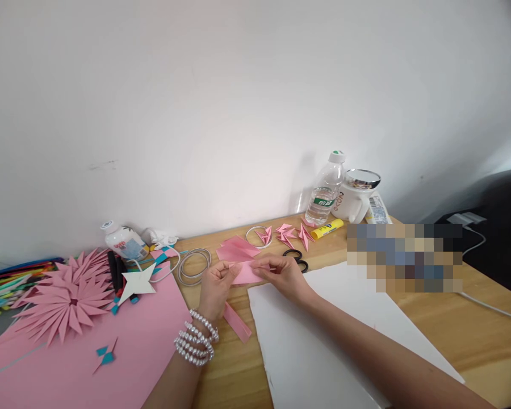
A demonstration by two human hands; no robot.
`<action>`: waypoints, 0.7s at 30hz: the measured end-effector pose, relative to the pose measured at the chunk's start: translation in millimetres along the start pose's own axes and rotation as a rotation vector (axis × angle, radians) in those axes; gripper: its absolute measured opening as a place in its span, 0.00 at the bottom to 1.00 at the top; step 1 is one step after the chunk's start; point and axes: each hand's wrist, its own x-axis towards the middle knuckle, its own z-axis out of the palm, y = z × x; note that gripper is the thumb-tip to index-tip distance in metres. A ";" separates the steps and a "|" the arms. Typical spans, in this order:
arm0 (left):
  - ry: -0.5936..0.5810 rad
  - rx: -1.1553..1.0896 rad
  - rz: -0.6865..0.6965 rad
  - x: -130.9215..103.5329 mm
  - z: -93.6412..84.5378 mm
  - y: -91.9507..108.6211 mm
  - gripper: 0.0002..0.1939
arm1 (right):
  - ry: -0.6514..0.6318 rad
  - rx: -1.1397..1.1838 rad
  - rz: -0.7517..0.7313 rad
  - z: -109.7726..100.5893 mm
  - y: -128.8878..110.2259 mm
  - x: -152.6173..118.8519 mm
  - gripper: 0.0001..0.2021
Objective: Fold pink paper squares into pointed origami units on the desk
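Between my two hands is a piece of pink paper (244,274), pinched at both ends. My left hand (216,284), with a pearl bracelet wound round the wrist, is closed on its left end. The fingers of my right hand (283,275) are pressed together on the right end. Behind the held piece lie more pink sheets (237,249). A pink paper strip (237,322) rests on the wood just below my left hand. Black-handled scissors (298,258) lie beyond my right hand, their blades hidden.
Folded pink stars (285,234), a yellow glue stick (327,228), a water bottle (325,190) and a white mug (352,199) stand along the wall. White board (323,335) lies at right. Pink card (145,352) bears spiky paper flowers (63,307) at left, near a coiled cable (194,267).
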 end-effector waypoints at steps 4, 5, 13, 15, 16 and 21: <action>-0.027 -0.009 -0.033 -0.3 0.2 3.4 0.15 | 0.005 -0.007 0.006 -0.8 0.5 0.4 0.07; -0.043 -0.009 -0.047 -0.3 0.0 4.3 0.15 | 0.010 -0.013 0.001 -1.2 0.4 0.5 0.07; -0.233 0.033 -0.150 -1.5 -3.0 6.2 0.22 | 0.056 -0.039 -0.033 -4.6 -2.1 2.4 0.06; -0.225 0.078 -0.158 -2.5 -1.9 6.0 0.21 | 0.055 -0.055 -0.042 -4.3 -2.2 2.2 0.06; -0.211 0.098 -0.157 -3.0 -1.0 5.9 0.20 | 0.053 -0.062 -0.048 -4.2 -2.0 2.0 0.06; -0.151 0.171 -0.123 -4.5 3.1 4.8 0.18 | 0.039 -0.072 -0.072 -3.4 -1.5 0.8 0.06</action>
